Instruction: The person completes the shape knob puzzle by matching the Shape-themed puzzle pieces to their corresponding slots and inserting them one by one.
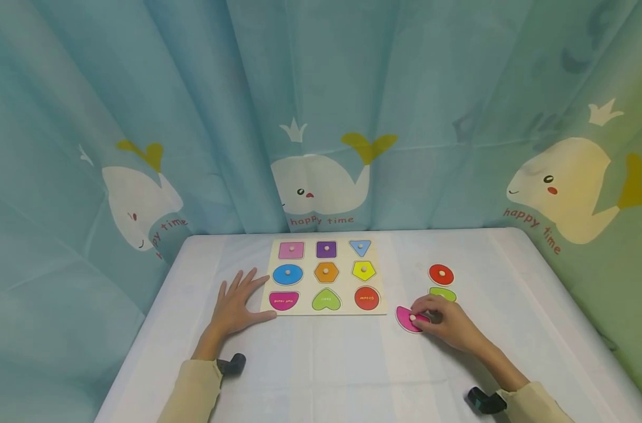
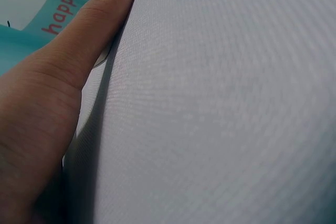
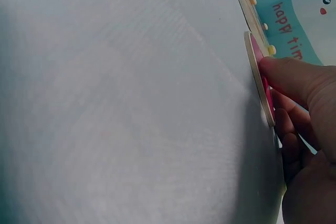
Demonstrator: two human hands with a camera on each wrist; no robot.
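Left hand (image 1: 238,305) flat, fingers (image 1: 245,281) spread beside puzzle board (image 1: 328,275); right hand (image 1: 447,323) fingers curled on pink half-round piece (image 1: 407,320).

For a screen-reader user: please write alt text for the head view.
A right hand touches a pink half-round piece on a white table; the left hand lies flat beside a wooden shape puzzle board. Whale-print curtains hang behind.

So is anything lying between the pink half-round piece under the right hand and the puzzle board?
Nothing visible: bare tablecloth separates the pink half-round piece, under the right hand, from the puzzle board. The red and green pieces lie behind it.
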